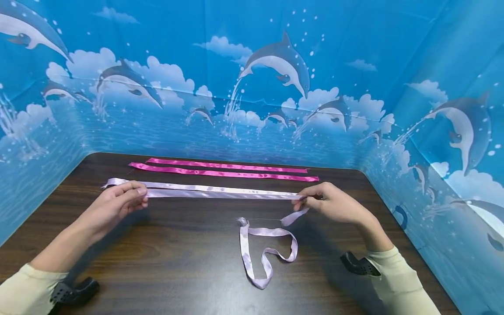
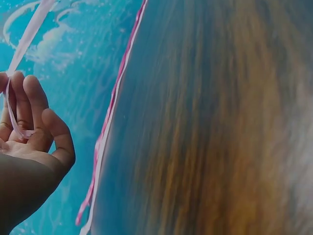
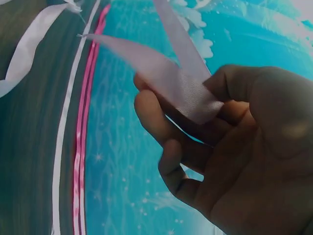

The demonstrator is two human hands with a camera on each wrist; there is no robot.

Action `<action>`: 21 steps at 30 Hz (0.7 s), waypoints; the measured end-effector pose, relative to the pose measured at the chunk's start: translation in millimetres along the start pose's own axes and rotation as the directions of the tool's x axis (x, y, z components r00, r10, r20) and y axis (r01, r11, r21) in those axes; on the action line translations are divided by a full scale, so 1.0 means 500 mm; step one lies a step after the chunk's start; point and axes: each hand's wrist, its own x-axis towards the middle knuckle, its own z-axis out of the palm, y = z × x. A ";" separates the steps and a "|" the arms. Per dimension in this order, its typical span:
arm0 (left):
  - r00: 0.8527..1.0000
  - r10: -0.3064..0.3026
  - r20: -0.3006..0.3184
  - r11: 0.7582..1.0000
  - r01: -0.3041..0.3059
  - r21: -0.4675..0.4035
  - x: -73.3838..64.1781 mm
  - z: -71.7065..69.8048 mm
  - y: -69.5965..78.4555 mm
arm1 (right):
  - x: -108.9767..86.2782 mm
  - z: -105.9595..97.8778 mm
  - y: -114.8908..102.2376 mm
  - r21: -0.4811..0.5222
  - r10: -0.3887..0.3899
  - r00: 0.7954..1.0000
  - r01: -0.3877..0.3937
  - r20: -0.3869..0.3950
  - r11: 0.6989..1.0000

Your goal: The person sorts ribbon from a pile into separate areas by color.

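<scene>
A lavender satin ribbon (image 1: pixel 197 194) is stretched straight between my two hands above the table. My left hand (image 1: pixel 120 201) pinches its left part between thumb and fingers, and a thin loop of ribbon hangs at the palm in the left wrist view. At the other side, my right hand (image 1: pixel 330 203) pinches the ribbon (image 3: pixel 198 100), which folds at the fingertips. A short tail (image 1: pixel 293 217) slants down from that hand. From the tail a fine thread runs to the frayed end of a loose lavender ribbon (image 1: pixel 245 253), lying in a bent loop on the table.
Just behind the stretched ribbon, another pale lavender ribbon (image 1: pixel 116 181) lies flat. Farther back, two hot pink ribbons (image 1: pixel 224 173) lie side by side near the rear edge of the dark wooden table (image 1: pixel 165 262). A blue dolphin-print cloth (image 1: pixel 220 100) surrounds the table.
</scene>
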 end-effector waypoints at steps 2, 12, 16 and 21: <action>1.000 -0.004 -0.011 0.999 0.003 -0.037 0.002 -0.010 -0.005 | -0.002 -0.006 0.006 0.009 0.005 1.000 -0.005 0.021 1.000; 0.992 -0.037 -0.121 0.991 0.021 -0.128 -0.001 -0.055 -0.022 | -0.012 -0.036 0.044 0.094 0.032 0.998 -0.037 0.054 0.995; 0.984 -0.075 -0.164 0.988 0.051 -0.144 0.001 -0.070 -0.031 | -0.014 -0.046 0.065 0.107 0.024 0.999 -0.029 0.044 0.994; 0.969 -0.123 -0.212 0.991 0.110 -0.074 0.011 -0.088 -0.037 | -0.012 -0.052 0.096 0.176 0.000 0.996 -0.016 0.092 0.984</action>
